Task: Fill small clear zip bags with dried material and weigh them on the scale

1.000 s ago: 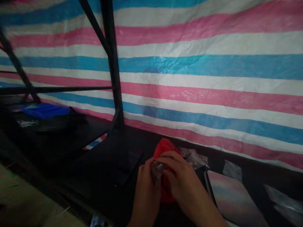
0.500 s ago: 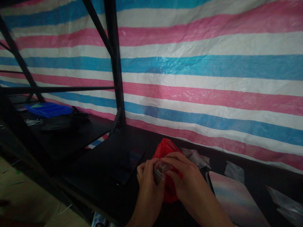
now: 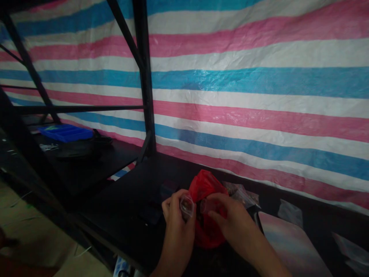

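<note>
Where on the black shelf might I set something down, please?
Despite the dimness, the black shelf looks bare between the post and the red bag, along the striped sheet, and left of the dark flat item. It is crowded from the left hand and right hand rightward, with clear bags and a shiny panel.

1. No text, label, brand, number or sign can be read anywhere.
2. Blue-and-white object (image 3: 121, 266), low and left of the left hand (image 3: 176, 213) — markings too small to make out.
</note>
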`<state>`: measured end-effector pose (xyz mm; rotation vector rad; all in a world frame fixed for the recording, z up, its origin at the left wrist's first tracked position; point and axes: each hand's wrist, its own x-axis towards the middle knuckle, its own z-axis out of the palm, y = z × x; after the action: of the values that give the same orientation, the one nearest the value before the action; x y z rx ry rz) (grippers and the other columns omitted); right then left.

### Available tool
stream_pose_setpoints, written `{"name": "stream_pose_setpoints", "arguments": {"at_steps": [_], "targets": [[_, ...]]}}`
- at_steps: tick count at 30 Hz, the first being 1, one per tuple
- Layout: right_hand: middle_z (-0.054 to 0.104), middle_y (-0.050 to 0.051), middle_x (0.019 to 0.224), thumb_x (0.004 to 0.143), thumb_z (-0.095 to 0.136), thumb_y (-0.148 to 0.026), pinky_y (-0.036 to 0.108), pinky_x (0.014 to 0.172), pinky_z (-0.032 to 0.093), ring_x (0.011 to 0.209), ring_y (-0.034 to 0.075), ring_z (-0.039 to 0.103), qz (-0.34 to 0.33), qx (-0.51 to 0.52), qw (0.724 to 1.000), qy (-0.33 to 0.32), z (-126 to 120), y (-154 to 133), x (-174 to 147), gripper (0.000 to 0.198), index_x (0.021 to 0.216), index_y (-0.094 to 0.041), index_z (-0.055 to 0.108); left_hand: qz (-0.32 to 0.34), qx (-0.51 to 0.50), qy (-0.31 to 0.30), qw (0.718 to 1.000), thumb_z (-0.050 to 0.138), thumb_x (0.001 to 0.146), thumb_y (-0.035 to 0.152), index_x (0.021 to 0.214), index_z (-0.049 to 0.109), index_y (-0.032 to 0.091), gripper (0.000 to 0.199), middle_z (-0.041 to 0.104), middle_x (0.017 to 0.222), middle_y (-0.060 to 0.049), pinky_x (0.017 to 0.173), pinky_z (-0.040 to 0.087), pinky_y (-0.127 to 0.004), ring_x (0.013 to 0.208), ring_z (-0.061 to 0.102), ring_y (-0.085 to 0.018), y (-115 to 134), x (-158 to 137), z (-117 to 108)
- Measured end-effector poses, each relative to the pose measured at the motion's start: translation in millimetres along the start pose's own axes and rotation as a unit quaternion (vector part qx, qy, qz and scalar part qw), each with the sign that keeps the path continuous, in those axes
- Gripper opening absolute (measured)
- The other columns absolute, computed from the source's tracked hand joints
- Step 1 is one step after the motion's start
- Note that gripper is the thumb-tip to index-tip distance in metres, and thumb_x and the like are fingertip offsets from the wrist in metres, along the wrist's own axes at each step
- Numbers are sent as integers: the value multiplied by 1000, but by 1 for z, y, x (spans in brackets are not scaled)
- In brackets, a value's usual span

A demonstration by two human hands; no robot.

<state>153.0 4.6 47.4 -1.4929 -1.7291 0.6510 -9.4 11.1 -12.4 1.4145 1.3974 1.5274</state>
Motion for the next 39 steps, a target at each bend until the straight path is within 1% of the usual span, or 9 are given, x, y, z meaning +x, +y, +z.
{"name": "stream_pose_setpoints", "arguments": {"at_steps": [4,9,12,15,18,23,27,30,39], "targets": [[77,5,116,88,70,-15,40,105,47,114,25,69,-51,16,998,21,9,-15,-5,21,106,-24,77,48,1,59,997,62,94,40,123,58,28,32,46,122,-7,93,59,-47,102,62,-24,11,-2,-2],[76,-3,93,87,72,-13,26,79,51,85,17,70,-23,85,995,-49,5,-52,-19,15,91,-27,76,121,48,82,988,57,94,27,136,50,27,43,43,124,-9,93,58,-48,110,56,-27,15,-9,2],[76,-3,92,85,73,-12,25,80,50,86,17,70,-31,64,997,4,2,-55,-24,15,83,-26,75,154,74,85,982,56,95,25,140,46,26,46,44,127,-12,95,57,-51,117,53,-29,16,-13,8],[78,-1,92,91,72,-24,28,84,52,86,19,71,-40,77,992,95,-4,-47,-27,9,86,-28,79,177,86,69,978,60,97,28,141,46,27,47,49,134,-14,100,56,-53,126,53,-32,23,-18,16],[79,1,91,89,71,-31,30,81,55,84,21,73,-30,96,985,143,-17,-38,-30,10,87,-29,81,221,67,-10,973,64,97,27,151,42,32,59,53,145,-14,108,54,-53,137,53,-32,35,-24,23],[81,6,91,84,71,-43,32,80,59,90,26,76,5,101,975,198,-62,-28,-43,19,84,-25,80,241,32,-86,966,53,103,22,161,32,42,64,50,161,-6,118,49,-49,150,48,-27,48,-38,31],[70,4,67,79,69,-58,31,70,58,71,23,70,83,75,979,173,-114,-5,-61,36,73,-23,75,255,41,-81,963,51,104,23,160,34,39,61,51,161,-4,117,50,-45,151,46,-26,46,-42,36],[65,2,63,78,67,-61,30,63,53,63,20,63,145,60,979,128,-141,22,-76,40,66,-23,72,258,46,-67,963,52,104,24,155,41,37,54,57,153,-5,114,51,-43,142,54,-25,45,-42,44],[72,3,68,80,63,-48,31,59,45,64,21,62,196,5,971,135,-150,85,-88,33,75,-19,77,290,53,-54,954,53,102,22,134,55,29,32,64,127,-6,102,55,-37,115,63,-21,48,-53,72]]}}
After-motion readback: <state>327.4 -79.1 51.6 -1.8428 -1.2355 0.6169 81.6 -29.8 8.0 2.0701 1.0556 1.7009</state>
